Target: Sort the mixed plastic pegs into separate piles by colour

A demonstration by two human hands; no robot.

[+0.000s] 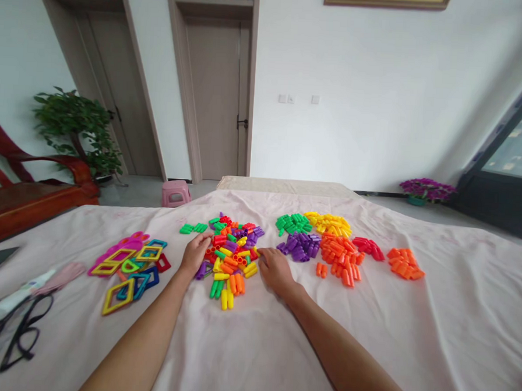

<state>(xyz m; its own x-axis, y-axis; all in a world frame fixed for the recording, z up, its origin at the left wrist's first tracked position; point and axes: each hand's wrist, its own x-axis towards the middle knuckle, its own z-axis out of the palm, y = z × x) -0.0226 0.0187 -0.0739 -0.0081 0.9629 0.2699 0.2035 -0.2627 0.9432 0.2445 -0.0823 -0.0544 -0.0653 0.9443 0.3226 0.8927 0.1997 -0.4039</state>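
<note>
A mixed pile of small plastic tube-shaped building pieces [229, 258] in red, orange, yellow, green and purple lies on the cloth between my hands. My left hand [195, 255] is at the pile's left edge, its fingers bent and drawn together beside red pieces. At the right edge is my right hand [277, 270], fingers curled and tips close to a yellow piece. Whatever either hand pinches is too small or hidden to name. Sorted heaps lie to the right: green pieces [293, 223], yellow pieces [332, 225], purple pieces [300, 246], orange pieces [341, 253] and red pieces [369, 248].
Another orange heap [405, 264] lies farther right. On the left are flat diamond and square frames [148, 252] over a pink tray [109, 254], and black glasses [25, 329]. A pale cloth [252, 358] covers the table. Beyond stands a pink stool [176, 193].
</note>
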